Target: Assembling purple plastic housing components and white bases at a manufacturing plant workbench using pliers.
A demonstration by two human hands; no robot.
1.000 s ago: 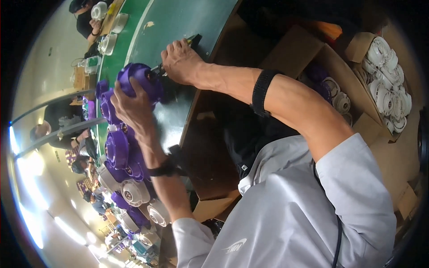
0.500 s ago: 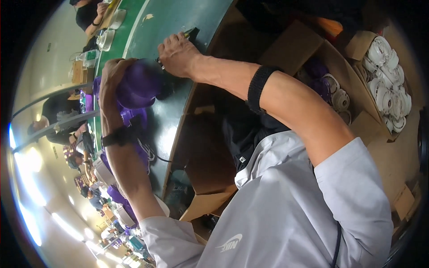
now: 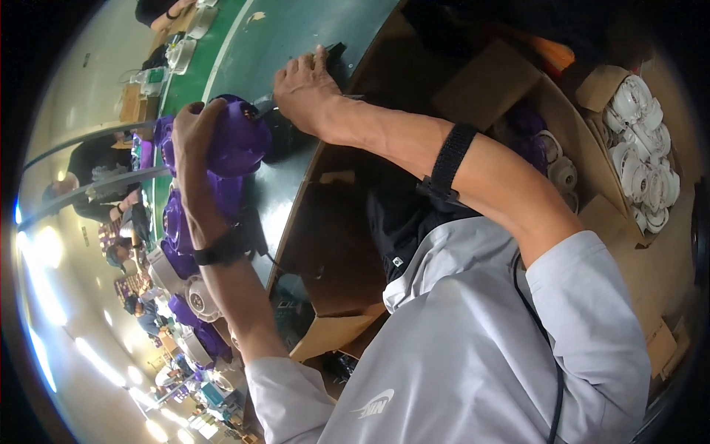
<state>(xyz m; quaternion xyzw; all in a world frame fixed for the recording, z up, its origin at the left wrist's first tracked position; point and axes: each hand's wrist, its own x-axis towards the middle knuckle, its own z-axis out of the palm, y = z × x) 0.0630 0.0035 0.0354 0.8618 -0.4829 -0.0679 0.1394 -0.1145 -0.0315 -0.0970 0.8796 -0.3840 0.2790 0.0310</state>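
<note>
My left hand (image 3: 196, 133) is closed on a rounded purple plastic housing (image 3: 240, 144), holding it above the green bench. Small metallic parts show inside the housing's opening, facing my right hand. My right hand (image 3: 307, 92) is closed, fingers wrapped round a tool with a grey tip (image 3: 264, 104) that reaches to the housing's edge. Most of the tool is hidden by the fingers, so its kind is unclear. Just beyond those fingers is a small black object (image 3: 335, 53); whether it belongs to the tool I cannot tell.
More purple housings (image 3: 176, 222) and a white round part (image 3: 200, 296) line the bench (image 3: 296, 29) at left. Cardboard boxes stand at right, one with white round parts (image 3: 640, 148), another with purple and white parts (image 3: 562, 172). Several people work along the far left.
The purple housing has turned in my left hand, so its opening and inner parts now show. My right hand has shifted slightly right, and the grey tip has come into view beside the housing.
</note>
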